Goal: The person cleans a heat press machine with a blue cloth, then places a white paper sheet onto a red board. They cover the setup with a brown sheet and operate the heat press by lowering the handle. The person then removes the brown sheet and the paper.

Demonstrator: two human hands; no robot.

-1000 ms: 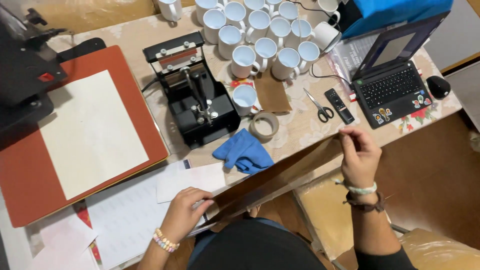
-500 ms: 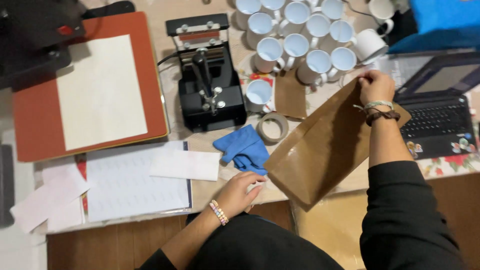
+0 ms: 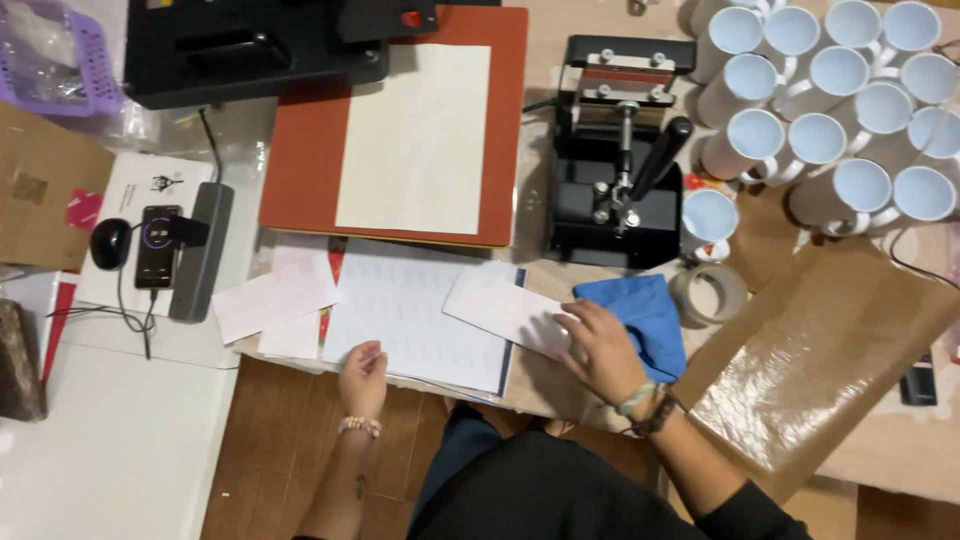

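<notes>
Narrow white paper strip (image 3: 505, 312): rectangular, lies flat and skewed, left end higher on the large white printed sheet (image 3: 420, 315), right end lower, running under the fingers of the right hand (image 3: 603, 350). Fingers spread, pressing on its right end.

Large white printed sheet: flat at the table's near edge, faint rows of print, dark edge along its right side. Left hand (image 3: 362, 375) rests on its lower left corner, fingers curled.

Blue folded cloth (image 3: 645, 312): crumpled, just right of the strip, touching the right hand.

Right hand (image 3: 600, 350) let go brown sheet (image 3: 820, 370), now on paper strip (image 3: 505, 312).
</notes>
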